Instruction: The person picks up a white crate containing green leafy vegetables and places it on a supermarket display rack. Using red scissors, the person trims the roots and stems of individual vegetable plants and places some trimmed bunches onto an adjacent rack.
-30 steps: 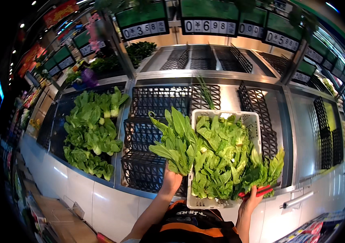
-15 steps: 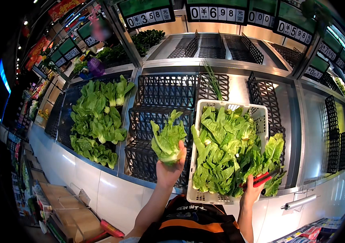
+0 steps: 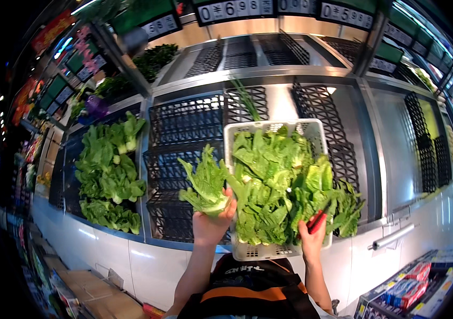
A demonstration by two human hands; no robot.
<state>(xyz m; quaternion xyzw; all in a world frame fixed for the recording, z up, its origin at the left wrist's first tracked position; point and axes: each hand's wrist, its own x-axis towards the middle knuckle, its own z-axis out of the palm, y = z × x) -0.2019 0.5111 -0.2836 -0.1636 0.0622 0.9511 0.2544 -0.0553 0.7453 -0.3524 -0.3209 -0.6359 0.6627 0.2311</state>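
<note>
My left hand (image 3: 215, 218) grips a head of green leafy lettuce (image 3: 205, 183) near its pale base, leaves upward, beside the crate's left edge. A white plastic crate (image 3: 229, 139) in front of me is heaped with lettuce (image 3: 269, 183). Above the crate's near right corner, my right hand (image 3: 311, 236) is closed on a red-handled tool (image 3: 317, 222) with a dark end pointing up and right; whether it is a knife or shears I cannot tell. Leaves rise just beyond that hand, and others hang over the crate's right side.
Leafy greens (image 3: 112, 159) fill the display bay on the left. Black slatted racks (image 3: 184, 119) line the middle bay, with a few green onions (image 3: 247, 101) behind the crate. Metal dividers separate the bays. A film roll (image 3: 393, 237) hangs on the counter front at right.
The view has shifted, moving the scene leftward. My left hand and its lettuce are closer to the crate. The tool in my right hand now points more upward, and leaves beside it stand farther left.
</note>
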